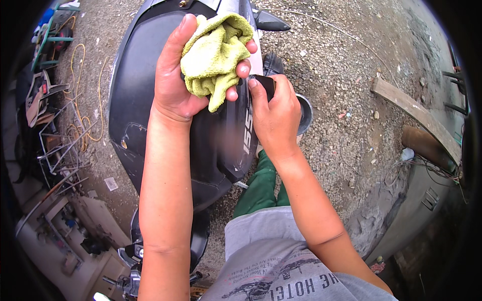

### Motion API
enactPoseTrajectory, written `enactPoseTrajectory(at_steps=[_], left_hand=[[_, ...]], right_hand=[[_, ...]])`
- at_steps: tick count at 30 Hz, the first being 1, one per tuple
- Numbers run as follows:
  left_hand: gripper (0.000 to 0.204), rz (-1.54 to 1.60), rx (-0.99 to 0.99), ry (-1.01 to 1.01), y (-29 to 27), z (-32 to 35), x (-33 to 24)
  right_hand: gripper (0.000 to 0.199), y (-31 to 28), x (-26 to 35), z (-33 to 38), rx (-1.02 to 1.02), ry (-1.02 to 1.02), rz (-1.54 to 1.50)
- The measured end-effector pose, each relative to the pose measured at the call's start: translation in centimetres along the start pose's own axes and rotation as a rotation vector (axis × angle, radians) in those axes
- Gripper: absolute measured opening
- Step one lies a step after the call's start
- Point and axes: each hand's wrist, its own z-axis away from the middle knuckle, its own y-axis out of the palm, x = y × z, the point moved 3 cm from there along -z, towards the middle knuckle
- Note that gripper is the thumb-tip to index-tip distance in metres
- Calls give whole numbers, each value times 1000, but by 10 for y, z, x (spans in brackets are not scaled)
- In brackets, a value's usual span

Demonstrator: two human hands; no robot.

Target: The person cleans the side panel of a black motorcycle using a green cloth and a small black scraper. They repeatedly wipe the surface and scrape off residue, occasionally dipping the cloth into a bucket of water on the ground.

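Note:
A crumpled yellow-green cloth (213, 60) lies in my left hand (173, 83), palm up, its fingers curled round the cloth's far side. My right hand (277, 118) is just to the right of it, thumb and fingers pinched on a small flat black piece (267, 86). Whether that piece is loose or part of the motorcycle behind, I cannot tell. Beneath both hands stands a motorcycle with a long black seat (138, 65), scuffed and torn on its left edge. My forearms hide part of the seat and side panel.
A grey bucket (306, 114) stands on the gravel beside the motorcycle, partly behind my right hand. To the right are a wooden plank (416, 113) and a rusty cylinder (427, 143). Metal frames (55, 145) and a yellow cord (80, 118) lie to the left.

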Motion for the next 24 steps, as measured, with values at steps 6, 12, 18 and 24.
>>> enactPoseTrajectory(at_steps=[6,12,18,24], left_hand=[[77,-9,-4,40,-5,4,-2],[77,-33,4,43,-5,3,-2],[77,-43,-21,23,-1,3,0],[77,-29,-24,10,2,1,1]], right_hand=[[24,2,4,-12,-19,-11,19],[23,2,2,-20,-23,-29,40],[23,-1,1,-4,3,-25,35],[23,2,4,-27,-11,-39,72]])
